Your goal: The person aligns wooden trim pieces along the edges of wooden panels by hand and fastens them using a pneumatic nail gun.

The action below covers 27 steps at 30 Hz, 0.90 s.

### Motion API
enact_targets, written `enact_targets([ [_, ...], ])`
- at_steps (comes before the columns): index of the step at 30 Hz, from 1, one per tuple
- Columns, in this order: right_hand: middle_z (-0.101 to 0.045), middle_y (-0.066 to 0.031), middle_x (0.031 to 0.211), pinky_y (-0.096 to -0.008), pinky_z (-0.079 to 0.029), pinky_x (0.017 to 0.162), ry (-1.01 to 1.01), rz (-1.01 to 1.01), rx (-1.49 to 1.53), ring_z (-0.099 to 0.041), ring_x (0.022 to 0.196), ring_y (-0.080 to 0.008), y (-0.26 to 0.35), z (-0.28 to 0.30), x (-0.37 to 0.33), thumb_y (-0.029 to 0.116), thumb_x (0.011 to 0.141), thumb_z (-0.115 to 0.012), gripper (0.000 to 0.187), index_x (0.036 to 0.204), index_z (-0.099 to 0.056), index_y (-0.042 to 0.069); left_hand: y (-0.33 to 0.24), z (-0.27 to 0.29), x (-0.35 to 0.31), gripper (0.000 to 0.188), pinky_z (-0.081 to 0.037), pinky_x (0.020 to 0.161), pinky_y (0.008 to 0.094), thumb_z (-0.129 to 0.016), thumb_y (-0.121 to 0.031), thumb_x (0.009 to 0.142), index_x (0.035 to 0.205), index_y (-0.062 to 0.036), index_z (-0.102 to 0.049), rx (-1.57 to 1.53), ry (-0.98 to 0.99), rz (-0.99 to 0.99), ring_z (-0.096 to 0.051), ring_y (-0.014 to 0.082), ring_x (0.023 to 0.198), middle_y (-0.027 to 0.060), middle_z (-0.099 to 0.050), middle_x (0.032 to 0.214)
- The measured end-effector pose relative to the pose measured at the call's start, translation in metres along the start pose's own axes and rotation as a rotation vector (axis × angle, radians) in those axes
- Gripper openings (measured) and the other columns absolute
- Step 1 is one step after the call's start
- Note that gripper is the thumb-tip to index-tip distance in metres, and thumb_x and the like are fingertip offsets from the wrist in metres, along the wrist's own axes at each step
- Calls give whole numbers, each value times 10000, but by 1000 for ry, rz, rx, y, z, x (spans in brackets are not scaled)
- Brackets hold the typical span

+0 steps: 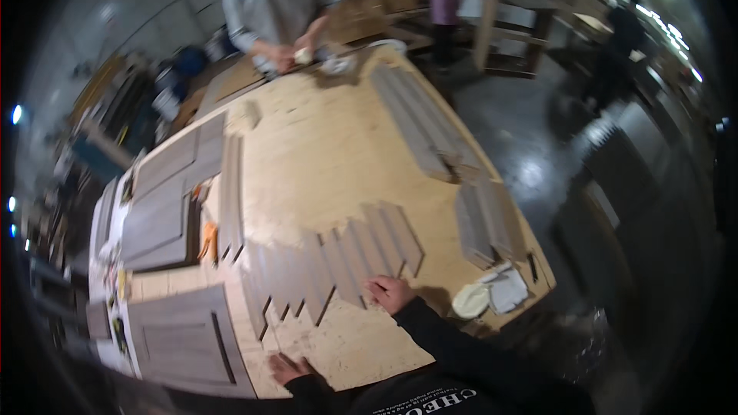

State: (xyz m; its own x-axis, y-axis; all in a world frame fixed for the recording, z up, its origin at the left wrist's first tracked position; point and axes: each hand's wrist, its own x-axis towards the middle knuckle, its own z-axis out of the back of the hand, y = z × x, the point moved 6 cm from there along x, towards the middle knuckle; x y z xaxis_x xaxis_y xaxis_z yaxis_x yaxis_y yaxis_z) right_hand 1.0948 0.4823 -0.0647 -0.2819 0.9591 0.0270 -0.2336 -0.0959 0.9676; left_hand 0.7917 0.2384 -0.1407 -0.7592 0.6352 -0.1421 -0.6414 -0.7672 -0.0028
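My left hand (290, 370) lies on the near edge of the pale wooden table, its fingers apart, with nothing in it. Farther right, my right hand (392, 293) is closed, fingers curled in at the near ends of the grey-brown wood strips (334, 265). Whether it grips one of them I cannot make out. The strips lie side by side in a staggered row, their near ends cut at a slant. Left of my left hand is a grey-brown framed panel (184, 334).
More strips (419, 119) lie along the right edge, near a white cloth (508, 290) and a cream round pad (470, 301). Another panel (157, 223) and an orange tool (208, 242) are at left. A co-worker (277, 15) stands at the far end, hands together over the table.
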Motion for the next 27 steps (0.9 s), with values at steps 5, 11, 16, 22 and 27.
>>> enact_targets([
  [5, -491, -130, 523, -323, -392, 448, 88, 20, 56, -517, 444, -215, 15, -25, -58, 222, 862, -626, 327, 627, -543, 11, -44, 32, -82, 763, -120, 1079, 572, -590, -445, 785, 1384, -45, -337, -207, 97, -161, -135, 415, 1370, 265, -199, 1457],
  [11, -464, -173, 531, -339, -385, 449, 378, 161, -72, -492, 443, -280, 54, -58, -81, 157, 852, -592, 310, 602, -503, -4, -27, 45, -79, 619, -231, 1036, 554, -587, -436, 803, 1293, -81, -457, -373, 57, -374, -275, 377, 1312, 211, -351, 1387],
  [16, -491, -143, 537, -346, -406, 485, 372, 222, -288, -499, 483, -280, 68, -134, -88, 180, 821, -625, 280, 610, -535, 18, 54, 82, -77, 373, -449, 822, 432, -636, -272, 797, 1100, -58, -595, -789, -115, -393, -569, 328, 969, 163, -595, 1070],
  [22, -574, -106, 892, -320, -474, 718, 445, 314, -245, -567, 785, -232, 87, -309, -95, 158, 801, -635, 195, 926, -605, 12, 267, 82, -93, 247, -495, 696, 375, -647, -131, 779, 1013, -51, -638, -869, -423, 68, -620, 316, 795, 145, -639, 881],
  [27, -537, -179, 1092, -374, -458, 877, 77, 403, -253, -546, 980, -322, 80, -387, -100, 182, 800, -617, 397, 1139, -513, 3, 423, 46, -143, 266, -499, 739, 321, -630, -111, 808, 1058, -20, -628, -922, -495, 494, -630, 228, 799, 122, -645, 882],
])
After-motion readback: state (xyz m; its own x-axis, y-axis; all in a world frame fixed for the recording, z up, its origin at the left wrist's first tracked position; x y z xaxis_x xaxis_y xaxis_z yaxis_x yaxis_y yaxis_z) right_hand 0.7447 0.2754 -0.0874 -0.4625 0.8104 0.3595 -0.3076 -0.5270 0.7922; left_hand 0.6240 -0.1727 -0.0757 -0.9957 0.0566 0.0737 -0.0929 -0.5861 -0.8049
